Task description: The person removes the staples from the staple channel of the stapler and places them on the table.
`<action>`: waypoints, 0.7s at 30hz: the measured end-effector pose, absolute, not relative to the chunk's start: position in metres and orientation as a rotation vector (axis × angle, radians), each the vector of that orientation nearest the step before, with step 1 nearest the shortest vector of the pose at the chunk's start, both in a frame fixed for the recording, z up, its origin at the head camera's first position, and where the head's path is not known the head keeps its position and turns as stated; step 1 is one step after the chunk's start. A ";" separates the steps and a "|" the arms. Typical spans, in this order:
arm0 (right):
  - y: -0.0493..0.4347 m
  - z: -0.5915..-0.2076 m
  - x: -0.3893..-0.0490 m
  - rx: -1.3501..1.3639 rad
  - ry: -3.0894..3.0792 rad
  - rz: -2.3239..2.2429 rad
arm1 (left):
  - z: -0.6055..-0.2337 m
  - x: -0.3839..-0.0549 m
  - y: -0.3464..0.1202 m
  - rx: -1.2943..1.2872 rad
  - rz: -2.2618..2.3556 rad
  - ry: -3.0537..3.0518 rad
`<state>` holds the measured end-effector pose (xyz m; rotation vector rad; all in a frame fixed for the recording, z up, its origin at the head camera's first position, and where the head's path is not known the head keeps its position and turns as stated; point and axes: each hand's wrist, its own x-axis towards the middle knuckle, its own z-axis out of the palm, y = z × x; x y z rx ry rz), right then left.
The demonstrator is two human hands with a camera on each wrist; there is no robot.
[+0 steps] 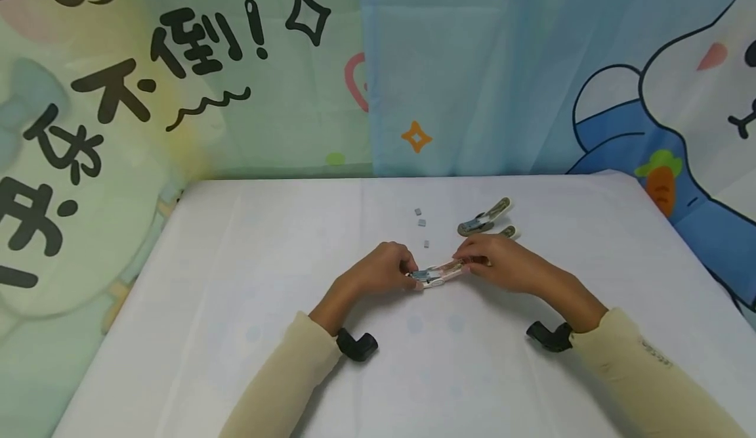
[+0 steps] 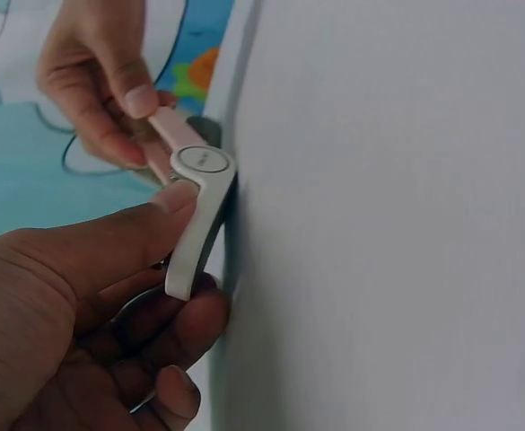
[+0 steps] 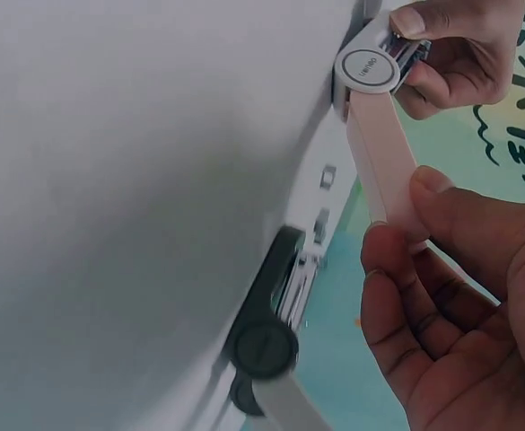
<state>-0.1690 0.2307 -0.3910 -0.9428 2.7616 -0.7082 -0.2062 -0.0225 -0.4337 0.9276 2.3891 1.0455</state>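
A small pink-and-white stapler (image 1: 440,272), unfolded with its metal staple channel exposed, is held between both hands over the white table. My left hand (image 1: 386,267) pinches the white end; in the left wrist view the thumb (image 2: 174,196) presses beside its round hinge cap (image 2: 203,160). My right hand (image 1: 502,264) grips the other end, and in the right wrist view its thumb and fingers pinch the pink arm (image 3: 383,153). Just beyond the right hand lies a dark green and white stapler (image 1: 484,218). Another stapler (image 1: 509,232) is mostly hidden behind that hand.
Three small grey pieces, like short staple strips, lie beyond the hands: one farthest back (image 1: 418,212), a middle piece (image 1: 422,222) and a nearer piece (image 1: 426,243). A white cloth covers the table (image 1: 266,359). Printed curtains (image 1: 472,64) hang behind its far edge.
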 end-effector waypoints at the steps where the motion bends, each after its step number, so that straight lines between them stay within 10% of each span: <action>1: 0.233 -0.389 -0.168 -0.941 2.767 -0.698 | -0.433 -0.206 -0.019 0.941 1.030 2.392; 21: 0.285 -0.376 -0.152 -0.711 2.853 -0.635 | -0.440 -0.202 0.055 1.051 0.710 2.535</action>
